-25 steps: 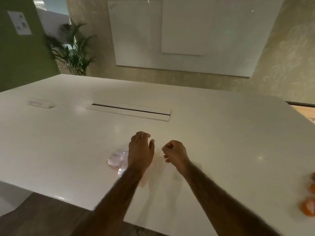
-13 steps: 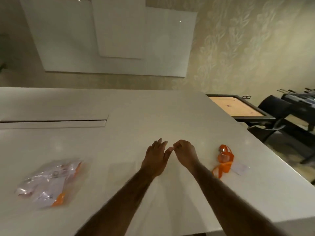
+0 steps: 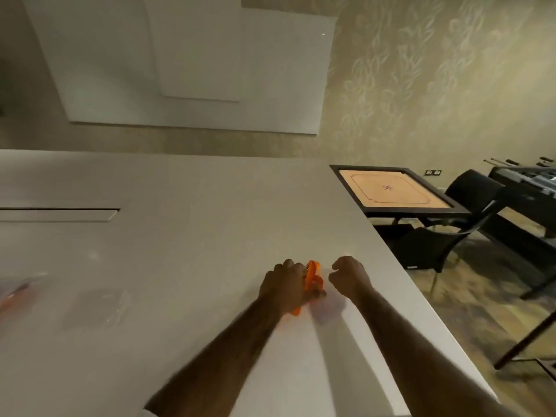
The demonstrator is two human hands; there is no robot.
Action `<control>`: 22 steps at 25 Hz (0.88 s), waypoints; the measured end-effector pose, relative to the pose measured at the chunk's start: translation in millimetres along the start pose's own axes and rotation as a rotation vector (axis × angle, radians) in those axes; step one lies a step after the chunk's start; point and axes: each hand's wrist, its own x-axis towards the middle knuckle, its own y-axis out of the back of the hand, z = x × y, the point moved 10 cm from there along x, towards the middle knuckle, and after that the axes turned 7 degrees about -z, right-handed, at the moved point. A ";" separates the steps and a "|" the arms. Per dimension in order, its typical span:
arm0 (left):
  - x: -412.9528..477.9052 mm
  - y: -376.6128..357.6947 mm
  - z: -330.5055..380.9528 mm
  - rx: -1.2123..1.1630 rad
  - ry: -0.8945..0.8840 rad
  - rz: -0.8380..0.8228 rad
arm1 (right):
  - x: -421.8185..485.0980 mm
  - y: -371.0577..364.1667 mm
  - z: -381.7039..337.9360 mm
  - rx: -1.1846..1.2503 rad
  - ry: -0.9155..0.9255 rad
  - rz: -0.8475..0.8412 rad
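A small orange plastic item [image 3: 313, 276] with a strap lies on the white table [image 3: 186, 236], near its right edge. My left hand [image 3: 282, 285] covers its left side, fingers curled round it; orange shows past the knuckles and under the wrist. A little to the right of the item, my right hand [image 3: 350, 276] hovers with its fingers curled and nothing visible in it. A pale tag [image 3: 328, 308], blurred, lies just in front of the orange item.
A clear plastic bag with orange bits [image 3: 15, 293] lies at the far left; a flat clear sheet [image 3: 99, 305] sits nearer. A cable slot [image 3: 57, 213] crosses the table's back left. Beyond the right edge stand a carrom board [image 3: 391, 191] and a black chair [image 3: 451, 233].
The view has swung right. Both hands moved right across the table, away from the plastic bag; my left hand now closes on the orange item and my right hand has passed to its right side.
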 end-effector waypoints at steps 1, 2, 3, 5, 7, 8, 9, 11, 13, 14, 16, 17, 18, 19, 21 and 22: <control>3.7 -7.5 7.1 0.034 0.018 -0.022 | 4.0 -5.6 0.6 -0.040 0.014 -0.053; 6.6 -12.8 11.0 0.048 0.030 -0.034 | 7.3 -10.2 -1.8 -0.073 0.029 -0.094; 9.3 -16.4 12.3 0.060 0.042 -0.027 | 9.7 -15.0 -5.2 -0.084 0.042 -0.119; 14.7 -16.5 12.3 0.081 0.060 0.033 | 14.0 -24.1 -8.9 -0.063 0.055 -0.147; 18.3 -13.6 10.6 0.017 0.073 0.090 | 16.7 -32.5 -13.8 -0.058 0.075 -0.172; 19.2 -11.6 7.8 -0.040 0.079 0.104 | 18.1 -36.6 -16.3 -0.047 0.085 -0.188; 20.0 -10.3 3.0 -0.097 0.089 0.110 | 18.7 -40.1 -18.7 -0.020 0.097 -0.201; 21.5 -8.0 -9.8 -0.212 0.114 0.122 | 19.0 -42.4 -27.4 0.020 0.145 -0.207; 23.4 -4.0 -22.6 -0.374 0.140 0.143 | 19.0 -38.7 -39.9 0.026 0.205 -0.197; 24.0 2.3 -26.4 -0.441 0.150 0.163 | 19.6 -38.9 -45.5 0.040 0.232 -0.210; 24.6 23.5 -30.2 -0.523 0.142 0.223 | 17.1 -48.8 -56.4 0.048 0.275 -0.305; 24.1 36.3 -31.8 -0.556 0.133 0.256 | 14.7 -55.4 -59.9 -0.006 0.278 -0.354; 22.8 49.6 -33.7 -0.587 0.126 0.288 | 12.7 -61.9 -59.7 -0.106 0.256 -0.379; 22.1 61.8 -36.7 -0.616 0.118 0.313 | 11.4 -66.7 -58.0 -0.203 0.225 -0.373; 22.0 81.4 -42.8 -0.664 0.112 0.336 | 10.3 -71.8 -59.8 -0.290 0.194 -0.317; 21.2 88.8 -45.3 -0.686 0.110 0.342 | 10.6 -72.7 -65.1 -0.284 0.198 -0.295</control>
